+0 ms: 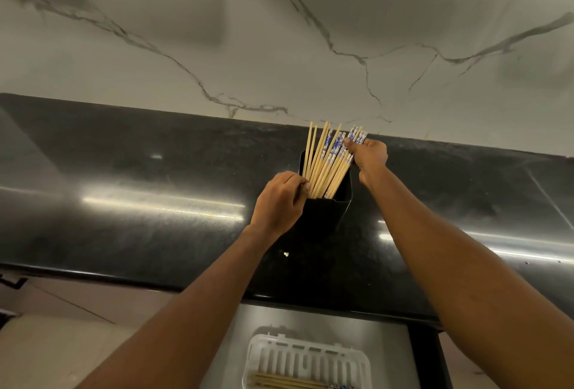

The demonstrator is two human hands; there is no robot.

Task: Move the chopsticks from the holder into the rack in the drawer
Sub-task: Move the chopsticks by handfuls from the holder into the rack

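1. Marbled wall (279,31): grey-veined, behind everything I work on.
2. Tabletop (124,202): black and glossy. It carries the holder toward its back edge.
3. Drawer (230,342): open below the tabletop's front edge, with its grey floor showing.
4. Rack (259,348): white and slotted, lying in the drawer. A few rack chopsticks (289,384) lie along its near edge, so I judge the transfer begun, but only just.
5. Holder (323,218): black, upright on the tabletop, well apart from the rack.
6. Left grip (279,199): fingers curled at the holder's near-left rim. I read this as steadying it.
7. Right grip (371,152): clamped on the blue-patterned tops of several sticks at the bundle's right side.
8. Holder chopsticks (323,168): a full fan of plain and patterned sticks, tips down inside, none lifted clear. I judge this to be the bulk of the job, with lifting out, carrying to the drawer and laying in the rack all left to do.
9. Pale crumb (286,254): on the tabletop, in front of the holder.
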